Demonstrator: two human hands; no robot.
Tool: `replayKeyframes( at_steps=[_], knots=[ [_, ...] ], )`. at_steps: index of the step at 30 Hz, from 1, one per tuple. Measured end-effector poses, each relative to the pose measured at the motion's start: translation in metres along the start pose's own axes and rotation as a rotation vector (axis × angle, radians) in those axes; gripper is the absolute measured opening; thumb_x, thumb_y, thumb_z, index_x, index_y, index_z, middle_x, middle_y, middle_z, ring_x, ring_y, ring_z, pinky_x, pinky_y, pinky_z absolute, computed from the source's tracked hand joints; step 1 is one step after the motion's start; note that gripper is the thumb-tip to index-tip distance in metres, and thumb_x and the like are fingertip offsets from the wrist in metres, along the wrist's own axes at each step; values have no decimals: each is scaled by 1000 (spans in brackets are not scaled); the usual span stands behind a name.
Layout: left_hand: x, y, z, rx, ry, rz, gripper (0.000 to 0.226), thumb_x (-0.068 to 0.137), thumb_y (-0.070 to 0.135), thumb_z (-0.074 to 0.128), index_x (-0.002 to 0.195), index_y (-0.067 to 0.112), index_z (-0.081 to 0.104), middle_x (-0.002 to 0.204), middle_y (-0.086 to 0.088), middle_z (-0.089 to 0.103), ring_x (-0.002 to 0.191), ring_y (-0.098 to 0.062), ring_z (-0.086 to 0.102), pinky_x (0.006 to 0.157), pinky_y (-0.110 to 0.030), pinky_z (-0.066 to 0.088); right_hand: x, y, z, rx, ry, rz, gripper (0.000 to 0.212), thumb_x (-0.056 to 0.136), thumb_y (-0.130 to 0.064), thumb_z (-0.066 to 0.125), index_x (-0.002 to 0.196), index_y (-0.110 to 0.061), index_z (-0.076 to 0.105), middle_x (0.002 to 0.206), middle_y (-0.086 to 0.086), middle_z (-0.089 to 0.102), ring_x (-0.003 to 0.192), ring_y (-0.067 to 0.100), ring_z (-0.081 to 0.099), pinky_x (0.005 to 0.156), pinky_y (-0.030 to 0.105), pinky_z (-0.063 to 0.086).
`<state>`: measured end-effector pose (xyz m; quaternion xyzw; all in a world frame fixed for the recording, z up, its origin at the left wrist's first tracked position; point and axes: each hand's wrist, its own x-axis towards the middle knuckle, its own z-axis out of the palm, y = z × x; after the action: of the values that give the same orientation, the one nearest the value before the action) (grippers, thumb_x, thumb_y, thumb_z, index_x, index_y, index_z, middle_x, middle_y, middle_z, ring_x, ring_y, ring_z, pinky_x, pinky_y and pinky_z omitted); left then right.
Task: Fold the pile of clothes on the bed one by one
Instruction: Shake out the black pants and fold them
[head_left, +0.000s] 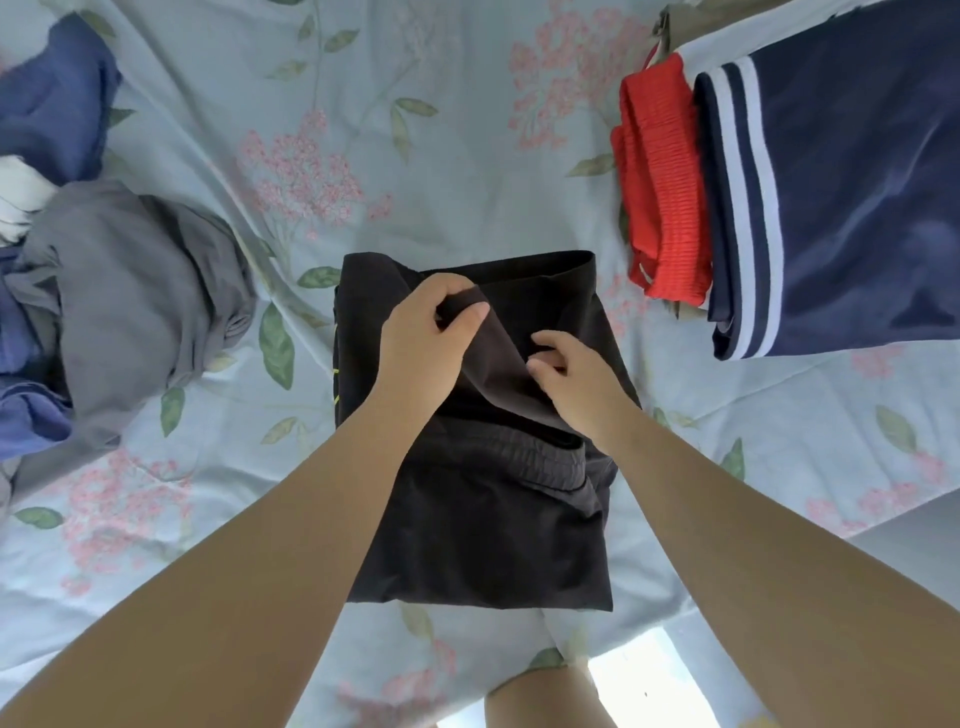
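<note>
**Head view.** The black shorts (483, 519) lie on the bed (467, 156), midway between its left and right edges and close to the near edge. They are doubled into a rough rectangle with the elastic waistband across the middle. The left hand (426, 332) pinches a raised flap of the black cloth between thumb and curled fingers. The right hand (571, 374) meets the same flap just beside it, fingers curled on its edge, and its grip appears to pinch as well. The step in hand, as judged, is turning this flap over to finish the fold. To do it well, keep both grips on one edge, draw the cloth taut between them and lay it square with the far hem. Then smooth outward with flat palms, since thin fabric is likely to slide back if let go early. Toward the left edge lies the unfolded heap, a grey garment (140, 291) and a blue garment (52, 104). Toward the far right corner a folded red garment (660, 176) lies beside a navy garment (841, 182) with white stripes.
</note>
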<state>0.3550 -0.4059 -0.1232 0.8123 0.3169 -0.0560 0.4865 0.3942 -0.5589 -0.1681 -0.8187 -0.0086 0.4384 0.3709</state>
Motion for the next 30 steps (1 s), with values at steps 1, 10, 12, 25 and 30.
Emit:
replayKeyframes(
  at_steps=[1, 10, 12, 25, 30],
  knots=[
    [-2, -2, -4, 0, 0, -2, 11, 92, 18, 58, 98, 26, 59, 79, 20, 56, 70, 8, 53, 71, -7, 42, 2, -3, 5, -27, -61, -6, 32, 96, -23, 51, 128, -21, 55, 101, -8, 63, 102, 11, 56, 86, 21, 39],
    [-8, -23, -8, -87, 42, -81, 27, 97, 25, 48, 123, 26, 53, 116, 14, 56, 106, -6, 54, 95, -18, 42, -3, -3, -4, -145, 142, -142, 15, 99, -19, 43, 94, -19, 57, 79, -11, 54, 69, -1, 46, 61, 2, 34],
    [-7, -34, 2, -16, 18, -134, 42, 99, 31, 40, 139, 18, 40, 136, 3, 46, 124, -12, 45, 107, -26, 34, -4, -1, -10, -95, 210, -155, 14, 99, -18, 41, 90, -19, 52, 74, -9, 51, 68, 2, 46, 61, 9, 36],
    [-23, -95, -3, 651, 13, -559, 74, 93, 34, 55, 150, 22, 9, 153, -4, 16, 133, -32, 29, 100, -51, 33, 19, 0, -29, 8, 563, -115, 21, 101, -12, 36, 106, -3, 54, 89, 4, 49, 82, 19, 42, 66, 19, 24],
    [-33, -104, -9, 517, 80, -495, 62, 96, 37, 49, 148, 22, 19, 151, -7, 22, 132, -35, 31, 102, -51, 32, 19, 18, -35, 30, 447, 28, 27, 101, -28, 38, 115, -9, 52, 96, 0, 53, 92, 25, 52, 84, 31, 41]
  ],
)
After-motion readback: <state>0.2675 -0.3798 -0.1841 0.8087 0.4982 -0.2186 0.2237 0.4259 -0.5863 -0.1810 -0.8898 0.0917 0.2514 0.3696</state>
